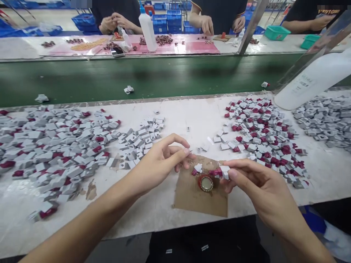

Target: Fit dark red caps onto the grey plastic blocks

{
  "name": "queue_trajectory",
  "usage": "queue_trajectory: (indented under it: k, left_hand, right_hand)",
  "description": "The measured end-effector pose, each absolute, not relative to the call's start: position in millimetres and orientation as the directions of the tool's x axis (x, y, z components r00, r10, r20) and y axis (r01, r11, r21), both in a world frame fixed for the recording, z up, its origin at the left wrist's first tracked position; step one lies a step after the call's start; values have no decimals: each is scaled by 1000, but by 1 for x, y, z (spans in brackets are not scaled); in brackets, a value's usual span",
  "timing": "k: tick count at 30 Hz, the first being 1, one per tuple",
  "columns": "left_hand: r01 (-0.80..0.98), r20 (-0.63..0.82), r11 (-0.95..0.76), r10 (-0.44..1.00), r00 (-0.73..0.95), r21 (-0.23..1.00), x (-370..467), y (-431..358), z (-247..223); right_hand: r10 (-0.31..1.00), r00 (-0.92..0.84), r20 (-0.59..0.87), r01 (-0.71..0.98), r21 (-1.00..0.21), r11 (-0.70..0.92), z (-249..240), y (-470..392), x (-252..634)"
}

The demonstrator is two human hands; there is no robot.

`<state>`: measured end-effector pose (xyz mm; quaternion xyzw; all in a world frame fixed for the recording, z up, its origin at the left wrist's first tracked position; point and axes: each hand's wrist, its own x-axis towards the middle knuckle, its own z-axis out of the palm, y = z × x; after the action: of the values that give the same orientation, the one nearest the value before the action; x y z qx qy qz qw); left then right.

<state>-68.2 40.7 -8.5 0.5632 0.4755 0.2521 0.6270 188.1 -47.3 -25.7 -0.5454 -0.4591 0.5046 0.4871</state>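
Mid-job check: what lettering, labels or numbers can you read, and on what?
"XPT-": front edge of the pink mat; the rest of that code is blurred.
Large white bottle: print too blurred to read.
Dark shirt, upper right: gold lettering, illegible.
Black cloth at the lap: small white marks, unreadable.

Single view, worn on the head. Looks forward and down over the near table (197,115), from just behind its front edge. Close to the work: takes in both forearms (105,212) from above, running in from the bottom corners to left hand (163,155) and right hand (255,179). Dips at the bottom edge to a dark-clothed lap (203,239). Reaches ahead across the green belt (175,75) to the far table (16,51), much smaller there. Crops co-workers (219,16) at the top edge, a white bottle (312,82) at the right.
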Motion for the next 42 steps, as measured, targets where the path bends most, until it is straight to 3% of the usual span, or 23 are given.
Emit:
queue_trajectory:
  k: [5, 10, 14, 20, 26, 31, 37, 42]
  left_hand:
    - [288, -348, 252, 867, 356, 924, -69, 29, -20]
    - [407, -234, 89, 917, 322, 909, -71, 20, -24]
    - [320, -235, 136, 925, 298, 938, -69, 17, -28]
    - [87, -279, 265, 901, 332, 960, -56, 12, -26]
    - [-82, -229, 293, 867, 442, 953, -32, 12, -18]
    - [-154, -206, 309, 858, 470, 938, -22, 13, -20]
    - [-158, -194, 297, 863, 466, 942, -21, 12, -22]
    - [-59, -213, 269, 863, 459, 961, -23, 11, -19]
  right_hand:
    - [991, 133, -1, 120, -993, -17, -38, -71, 185]
    - [986, 86, 143, 267, -957, 116, -47, -76, 180]
    - [979, 35, 200, 281, -942, 182, -50, -74, 175]
    - [985, 104, 141, 190, -975, 119, -46, -72, 177]
    - [960, 275, 55, -66, -995, 77, -47, -53, 179]
    - [963, 268, 2, -250, -966, 72, -46, -37, 174]
    - [965, 261, -1, -242, -968, 64, -49, -38, 173]
    - [969, 245, 27, -93, -994, 51, -51, -41, 177]
